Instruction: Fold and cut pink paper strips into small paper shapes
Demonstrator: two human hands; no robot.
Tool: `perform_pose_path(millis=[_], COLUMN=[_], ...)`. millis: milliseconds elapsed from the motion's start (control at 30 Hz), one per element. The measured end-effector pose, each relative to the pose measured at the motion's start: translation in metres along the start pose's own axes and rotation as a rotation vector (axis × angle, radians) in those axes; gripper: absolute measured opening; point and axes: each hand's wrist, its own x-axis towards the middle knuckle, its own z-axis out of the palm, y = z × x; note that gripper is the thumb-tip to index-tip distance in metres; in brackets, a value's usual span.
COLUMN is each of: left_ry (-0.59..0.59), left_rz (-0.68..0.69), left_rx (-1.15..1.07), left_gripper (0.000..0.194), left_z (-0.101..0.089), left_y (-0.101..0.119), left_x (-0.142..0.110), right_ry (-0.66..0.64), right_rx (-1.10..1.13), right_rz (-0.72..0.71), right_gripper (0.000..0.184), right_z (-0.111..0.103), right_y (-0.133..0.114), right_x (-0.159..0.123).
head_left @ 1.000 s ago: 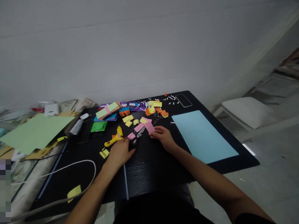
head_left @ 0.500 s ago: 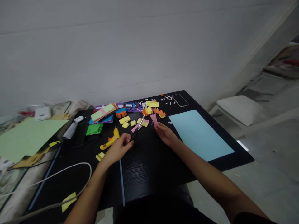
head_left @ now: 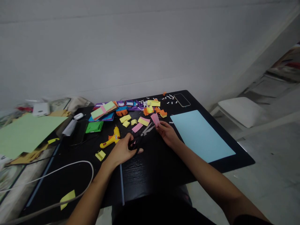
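Observation:
My left hand (head_left: 128, 148) has its fingers in the black handles of a pair of scissors (head_left: 147, 129). The scissor blades are parted and point right, close to my right hand (head_left: 167, 132). Between the fingertips of that right hand is a pink paper strip (head_left: 155, 119), standing up from the table. Another pink strip (head_left: 137, 127) and a yellow-and-pink paper piece (head_left: 143, 121) lie just beyond the blades. Left of my left hand rests a yellow glue gun (head_left: 112, 139).
A light-blue sheet (head_left: 202, 136) lies at the right, with a phone (head_left: 182, 100) behind it. Paper scraps and colored paper stacks (head_left: 104, 111) line the back by the wall. A white cable (head_left: 90, 168) loops at the left. A white stool (head_left: 239, 111) stands beyond the table.
My left hand has moved right and slightly down, turning the scissors so their blades now open toward the pink strip. My right hand stays nearly in place with the strip.

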Motion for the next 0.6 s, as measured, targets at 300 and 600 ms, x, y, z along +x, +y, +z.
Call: perform_pose_path(millis=[300, 600], left_ry=[0.033, 0.069], left_rz=[0.034, 0.083], left_rx=[0.074, 0.138], left_gripper=[0.029, 0.027], left_z=[0.008, 0.009], left_y=[-0.007, -0.016], left_x=[0.003, 0.002], right_ry=[-0.046, -0.131], right_rx=[-0.097, -0.312], right_rz=[-0.089, -0.255], right_gripper=[0.042, 0.034], right_z=[0.013, 0.024], right_y=[-0.004, -0.007], right_x=[-0.016, -0.038])
